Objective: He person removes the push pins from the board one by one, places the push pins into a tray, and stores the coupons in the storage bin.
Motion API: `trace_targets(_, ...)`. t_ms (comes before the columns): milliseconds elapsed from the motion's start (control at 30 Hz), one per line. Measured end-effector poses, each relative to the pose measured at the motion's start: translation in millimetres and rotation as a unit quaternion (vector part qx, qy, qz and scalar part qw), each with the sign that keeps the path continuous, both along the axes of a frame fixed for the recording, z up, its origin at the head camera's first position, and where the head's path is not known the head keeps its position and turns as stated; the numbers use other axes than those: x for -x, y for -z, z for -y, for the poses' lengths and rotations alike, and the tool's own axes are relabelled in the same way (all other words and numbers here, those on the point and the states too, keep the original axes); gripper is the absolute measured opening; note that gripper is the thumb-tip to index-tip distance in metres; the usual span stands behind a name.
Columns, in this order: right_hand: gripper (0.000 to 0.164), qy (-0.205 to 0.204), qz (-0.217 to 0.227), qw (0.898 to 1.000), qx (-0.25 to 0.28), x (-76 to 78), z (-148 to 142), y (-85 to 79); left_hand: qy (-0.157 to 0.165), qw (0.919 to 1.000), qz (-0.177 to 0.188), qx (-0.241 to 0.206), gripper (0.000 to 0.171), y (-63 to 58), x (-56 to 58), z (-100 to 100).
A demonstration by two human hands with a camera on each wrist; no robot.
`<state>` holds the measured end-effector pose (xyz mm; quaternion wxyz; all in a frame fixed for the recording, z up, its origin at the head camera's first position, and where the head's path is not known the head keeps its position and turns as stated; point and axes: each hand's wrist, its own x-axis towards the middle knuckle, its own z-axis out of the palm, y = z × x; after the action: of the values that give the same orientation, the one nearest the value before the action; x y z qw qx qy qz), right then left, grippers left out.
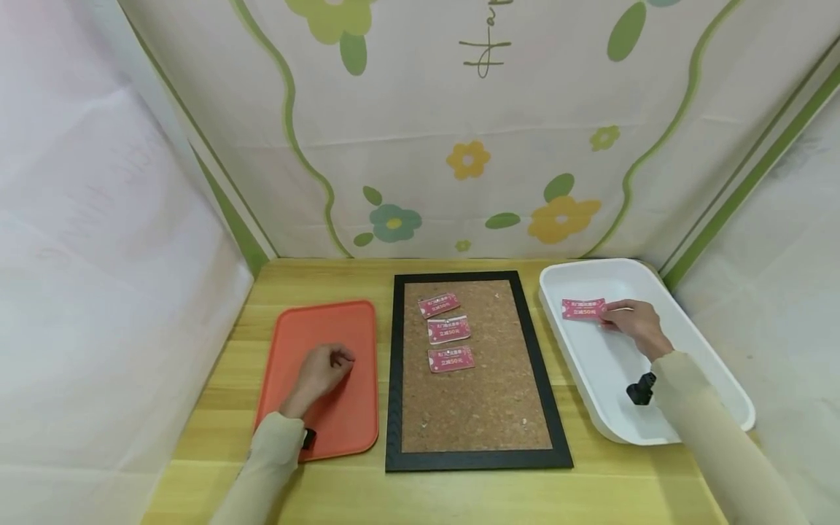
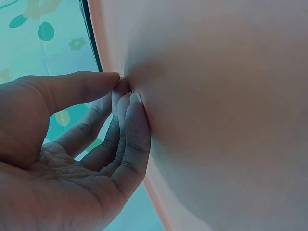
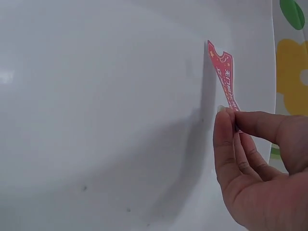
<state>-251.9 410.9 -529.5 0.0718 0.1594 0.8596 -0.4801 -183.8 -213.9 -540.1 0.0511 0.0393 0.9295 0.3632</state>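
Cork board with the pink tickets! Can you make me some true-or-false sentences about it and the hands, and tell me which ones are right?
1. The cork board has a black frame. True.
2. Four pink tickets are on the board. False: three pink tickets are there, and another ticket is in the right hand.
3. The right hand holds its ticket over the white tub. True.
4. The left hand is over the board. False: it is over the red-orange tray.
5. In the head view, the tickets on the board are all near the bottom edge. False: they are in the upper left part.
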Motion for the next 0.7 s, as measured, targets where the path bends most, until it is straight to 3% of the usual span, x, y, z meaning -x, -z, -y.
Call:
trace_targets(300,0.049,-0.005,0.000,1.000,-0.021,0.7,5.5,1.4,0.000,0.9999,-0.003,0.010,0.008,-0.4,-0.2,-2.1)
trace_targets(700,0.054,-0.018,0.007,1.000,-0.008,1.3,5.1,6.2,0.002,0.9998,-0.006,0.019,0.006,-1.3,0.1,-3.6)
